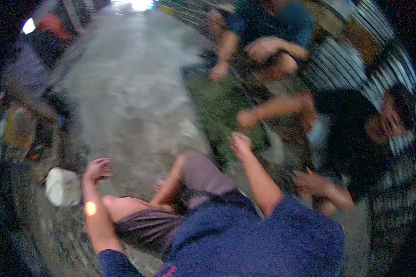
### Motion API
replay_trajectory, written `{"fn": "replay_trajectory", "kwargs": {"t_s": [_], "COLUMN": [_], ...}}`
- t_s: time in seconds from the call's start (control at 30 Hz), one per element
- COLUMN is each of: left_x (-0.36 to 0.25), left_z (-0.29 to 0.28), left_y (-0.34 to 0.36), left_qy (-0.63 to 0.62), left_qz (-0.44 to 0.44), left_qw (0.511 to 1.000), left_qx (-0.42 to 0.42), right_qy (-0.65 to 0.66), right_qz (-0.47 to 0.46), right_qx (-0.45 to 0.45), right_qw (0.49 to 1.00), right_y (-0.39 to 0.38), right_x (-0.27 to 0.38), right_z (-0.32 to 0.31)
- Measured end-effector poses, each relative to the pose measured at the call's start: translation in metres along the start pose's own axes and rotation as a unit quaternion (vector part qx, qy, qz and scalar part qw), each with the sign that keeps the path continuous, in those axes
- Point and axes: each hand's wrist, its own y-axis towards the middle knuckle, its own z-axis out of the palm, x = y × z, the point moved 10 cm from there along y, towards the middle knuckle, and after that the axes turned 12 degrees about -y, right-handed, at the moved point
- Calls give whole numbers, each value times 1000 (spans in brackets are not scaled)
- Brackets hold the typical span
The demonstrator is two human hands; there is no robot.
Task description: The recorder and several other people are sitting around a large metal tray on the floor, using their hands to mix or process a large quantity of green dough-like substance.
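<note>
Grey concrete ground (125,92) fills most of the view, blurred. A dark green patch (217,106), possibly a heap of greens, lies beyond the wearer's bent knees. Two other people sit at upper right; one forearm (272,108) reaches toward the patch. A whitish lump (62,187) sits on the ground at left. Left hand (97,170): raised beside the lump, fingers loosely curled, holding nothing visible. Right hand (240,144): at the patch's near edge, fingers bunched; whether it grips anything, cannot tell.
</note>
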Motion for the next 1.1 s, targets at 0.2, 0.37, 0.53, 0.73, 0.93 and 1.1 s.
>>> {"fn": "replay_trajectory", "kwargs": {"t_s": [0.2, 0.37, 0.53, 0.73, 0.93, 1.1], "left_x": [-2, -10, -11, -9, -10, -14], "left_z": [-14, 8, 8, 5, 9, 13], "left_y": [16, 0, -9, -11, -12, -18], "left_qy": [27, 47, 65, 48, 50, 53], "left_qz": [19, -11, -4, -8, -5, 8], "left_qw": [999, 998, 997, 998, 998, 998], "left_qx": [-33, -40, -37, -43, -35, -26], "right_qy": [-115, -89, 82, 181, 20, 55], "right_qz": [34, 60, 60, 180, 99, 58], "right_qx": [-88, -116, 26, 130, 10, 60], "right_qw": [989, 987, 994, 958, 995, 995], "right_y": [-19, -22, -19, -30, -27, -22], "right_x": [39, 38, 38, 18, 31, 43], "right_z": [-33, -40, -5, 15, -1, 14]}}
